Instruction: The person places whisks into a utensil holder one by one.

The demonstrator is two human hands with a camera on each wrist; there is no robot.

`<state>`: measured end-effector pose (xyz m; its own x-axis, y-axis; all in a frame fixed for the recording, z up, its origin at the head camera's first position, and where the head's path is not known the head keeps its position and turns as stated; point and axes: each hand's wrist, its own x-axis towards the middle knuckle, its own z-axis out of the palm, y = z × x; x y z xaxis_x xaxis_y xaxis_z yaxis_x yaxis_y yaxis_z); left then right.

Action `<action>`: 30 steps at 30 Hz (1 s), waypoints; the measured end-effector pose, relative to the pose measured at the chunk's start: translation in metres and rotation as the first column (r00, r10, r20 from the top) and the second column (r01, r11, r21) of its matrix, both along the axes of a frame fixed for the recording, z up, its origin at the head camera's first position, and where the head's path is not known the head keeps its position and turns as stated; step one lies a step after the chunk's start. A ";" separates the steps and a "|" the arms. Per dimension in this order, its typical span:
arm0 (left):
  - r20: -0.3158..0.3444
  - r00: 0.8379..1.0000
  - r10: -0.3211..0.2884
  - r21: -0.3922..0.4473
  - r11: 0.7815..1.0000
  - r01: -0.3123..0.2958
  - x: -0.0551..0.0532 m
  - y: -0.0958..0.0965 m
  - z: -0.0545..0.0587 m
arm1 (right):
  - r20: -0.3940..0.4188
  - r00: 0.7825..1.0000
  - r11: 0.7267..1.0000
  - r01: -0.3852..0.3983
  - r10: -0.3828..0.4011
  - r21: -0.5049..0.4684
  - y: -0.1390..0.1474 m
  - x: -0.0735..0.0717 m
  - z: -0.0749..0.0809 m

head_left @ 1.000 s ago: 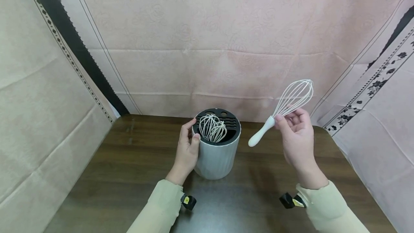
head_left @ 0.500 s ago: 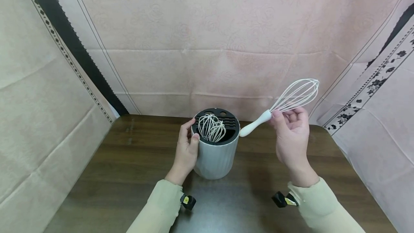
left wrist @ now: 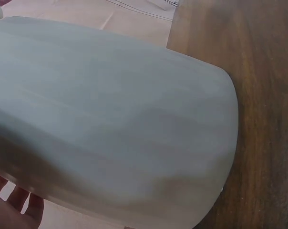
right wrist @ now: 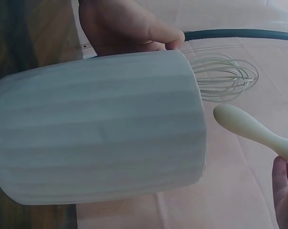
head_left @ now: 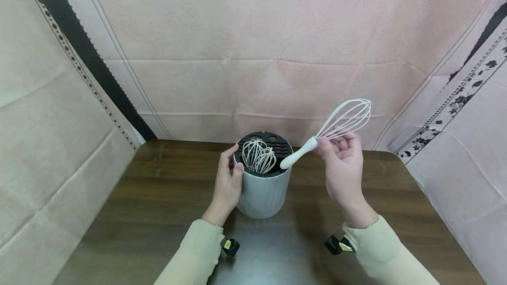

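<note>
A light grey, ribbed utensil holder [head_left: 263,197] with a black slotted top stands upright on the table. My left hand [head_left: 228,184] grips its upper left side, thumb near the front rim. The wire head of one whisk [head_left: 258,155] sticks up out of the top; its handle is hidden inside. With thumb and fingers, my right hand [head_left: 345,175] pinches a second white whisk [head_left: 299,152] where the wires meet the handle. This whisk slants, wires up and right. In the right wrist view the handle's end [right wrist: 225,114] hangs just beyond the holder's rim, apart from the other whisk's wires.
The dark wooden table [head_left: 158,214] reaches back to a pale pink patterned cloth [head_left: 253,34]. More cloth hangs on the left [head_left: 59,113] and right sides. A small black device is strapped at each wrist.
My right hand has carried its whisk leftward, bringing the handle's end from beside the holder to over the right part of its top. The left hand and holder have stayed put.
</note>
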<state>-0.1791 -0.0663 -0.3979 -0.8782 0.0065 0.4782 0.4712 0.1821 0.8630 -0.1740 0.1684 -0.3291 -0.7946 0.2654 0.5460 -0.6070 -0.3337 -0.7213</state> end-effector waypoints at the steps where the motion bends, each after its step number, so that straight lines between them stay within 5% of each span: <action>1: 0.001 1.000 0.001 -0.003 1.000 -0.001 0.000 0.000 0.000 | 0.008 1.000 1.000 0.001 -0.001 0.008 -0.001 0.000 0.000; 10: -0.006 1.000 0.004 -0.011 1.000 -0.004 -0.002 0.000 -0.002 | 0.016 0.999 0.993 0.028 -0.030 0.110 -0.012 -0.005 -0.007; 23: -0.028 1.000 -0.001 0.002 1.000 0.001 -0.004 0.001 -0.002 | 0.092 0.994 0.929 0.013 -0.051 0.370 -0.015 -0.011 -0.033; 30: -0.012 1.000 0.001 -0.008 1.000 -0.001 -0.003 0.001 -0.003 | 0.162 0.982 0.900 0.015 -0.095 0.436 -0.026 0.004 -0.020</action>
<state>-0.1824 -0.0657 -0.4008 -0.8726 0.0095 0.4884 0.4811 0.1899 0.8558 -0.1696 0.1427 -0.3490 -0.8787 0.0817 0.4704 -0.4663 0.0647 -0.8823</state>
